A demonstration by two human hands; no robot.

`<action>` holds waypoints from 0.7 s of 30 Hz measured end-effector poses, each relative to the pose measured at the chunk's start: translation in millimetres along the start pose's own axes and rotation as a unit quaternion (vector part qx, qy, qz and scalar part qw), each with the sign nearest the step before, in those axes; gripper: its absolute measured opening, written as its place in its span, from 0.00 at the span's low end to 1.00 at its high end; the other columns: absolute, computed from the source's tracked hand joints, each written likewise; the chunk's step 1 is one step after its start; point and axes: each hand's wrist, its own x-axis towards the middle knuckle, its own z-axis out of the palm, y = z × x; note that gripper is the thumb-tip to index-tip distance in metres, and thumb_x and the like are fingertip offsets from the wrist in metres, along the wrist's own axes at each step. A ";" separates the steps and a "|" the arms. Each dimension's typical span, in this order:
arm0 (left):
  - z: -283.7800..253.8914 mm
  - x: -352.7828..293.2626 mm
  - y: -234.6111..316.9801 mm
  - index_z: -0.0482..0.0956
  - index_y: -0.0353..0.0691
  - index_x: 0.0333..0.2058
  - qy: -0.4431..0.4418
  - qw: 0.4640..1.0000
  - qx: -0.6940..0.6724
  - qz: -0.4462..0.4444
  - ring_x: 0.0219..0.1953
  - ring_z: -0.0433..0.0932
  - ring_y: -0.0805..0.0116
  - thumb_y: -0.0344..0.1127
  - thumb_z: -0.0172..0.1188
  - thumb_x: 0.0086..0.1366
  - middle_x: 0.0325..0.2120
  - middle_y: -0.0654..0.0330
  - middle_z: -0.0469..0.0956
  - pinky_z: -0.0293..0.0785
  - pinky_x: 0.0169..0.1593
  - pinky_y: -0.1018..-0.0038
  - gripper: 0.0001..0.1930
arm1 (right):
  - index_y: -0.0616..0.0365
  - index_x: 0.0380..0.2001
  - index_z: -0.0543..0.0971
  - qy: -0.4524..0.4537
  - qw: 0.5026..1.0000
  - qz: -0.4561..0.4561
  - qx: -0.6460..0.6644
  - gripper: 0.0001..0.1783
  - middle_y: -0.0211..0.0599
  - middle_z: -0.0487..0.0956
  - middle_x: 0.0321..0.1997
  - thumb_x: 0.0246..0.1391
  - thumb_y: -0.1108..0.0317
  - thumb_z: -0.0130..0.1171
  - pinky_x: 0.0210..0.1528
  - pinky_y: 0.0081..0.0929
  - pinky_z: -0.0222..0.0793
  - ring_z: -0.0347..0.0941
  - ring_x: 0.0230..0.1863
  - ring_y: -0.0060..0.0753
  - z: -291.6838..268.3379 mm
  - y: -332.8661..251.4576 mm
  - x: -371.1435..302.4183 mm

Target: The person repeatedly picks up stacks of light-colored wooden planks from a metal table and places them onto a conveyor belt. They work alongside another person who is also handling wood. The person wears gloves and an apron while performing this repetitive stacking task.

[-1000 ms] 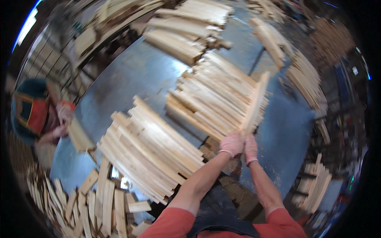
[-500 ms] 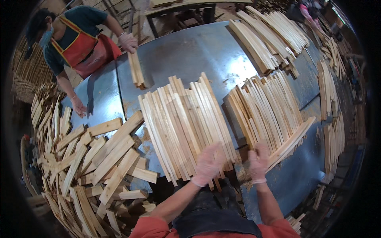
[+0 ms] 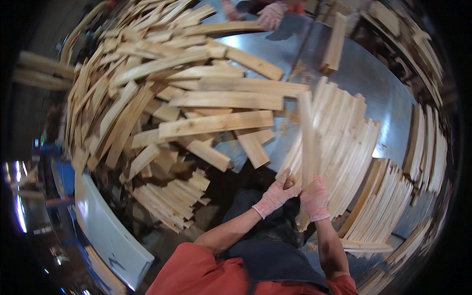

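A long pale wooden slat (image 3: 307, 132) stands up from my right hand (image 3: 315, 199), which is closed around its lower part. My left hand (image 3: 278, 195) is just left of that slat, thumb and fingers apart, its fingertips close to the wood; whether they touch it I cannot tell. Both hands wear pale pink knit gloves. Behind and to the right of the held slat, a row of slats (image 3: 344, 142) lies side by side on the metal table (image 3: 383, 93). A big loose heap of wooden pieces (image 3: 216, 99) covers the left side.
A second bundle of slats (image 3: 381, 206) lies at the right, with more slats (image 3: 427, 147) beyond. A short wooden piece (image 3: 334, 44) lies far back. A co-worker's gloved hand (image 3: 272, 15) is at the top edge. A smaller stack (image 3: 172, 201) and a pale curved panel (image 3: 110, 228) are lower left.
The view has swung left toward the loose heap. My right hand has left the right-hand bundle and now grips a slat. My left hand has come off the row, beside that slat.
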 end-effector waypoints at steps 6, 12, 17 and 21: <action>-65.8 -86.2 3.3 0.69 0.38 0.68 0.164 0.915 -0.359 -0.087 0.56 0.81 0.66 0.33 0.71 0.69 0.53 0.59 0.83 0.75 0.65 0.68 0.32 | 0.53 0.53 0.78 -0.267 0.934 -0.190 -0.144 0.23 0.46 0.83 0.50 0.57 0.55 0.67 0.55 0.51 0.79 0.81 0.53 0.56 69.2 -69.4 -32.3; -140.5 -132.6 -31.9 0.74 0.44 0.50 0.206 0.832 -0.515 -0.029 0.49 0.81 0.61 0.28 0.66 0.63 0.43 0.61 0.79 0.81 0.60 0.57 0.17 | 0.54 0.76 0.67 -0.427 0.865 -0.254 -0.067 0.45 0.53 0.78 0.64 0.62 0.45 0.66 0.67 0.49 0.73 0.76 0.65 0.58 89.6 -38.0 -54.0; -130.5 -135.7 -28.8 0.65 0.48 0.39 0.185 0.823 -0.531 0.080 0.38 0.67 0.68 0.25 0.64 0.59 0.34 0.65 0.62 0.74 0.53 0.66 0.17 | 0.59 0.72 0.72 -0.289 0.952 -0.096 0.030 0.38 0.56 0.80 0.62 0.67 0.48 0.64 0.64 0.46 0.75 0.78 0.62 0.58 67.7 2.4 -39.4; -97.0 -124.8 -16.2 0.63 0.48 0.43 0.150 0.854 -0.493 0.073 0.40 0.67 0.67 0.30 0.67 0.62 0.36 0.64 0.62 0.73 0.54 0.64 0.19 | 0.60 0.68 0.74 -0.220 0.974 0.034 0.040 0.33 0.57 0.84 0.59 0.66 0.53 0.64 0.62 0.46 0.77 0.82 0.59 0.57 25.6 41.6 -38.9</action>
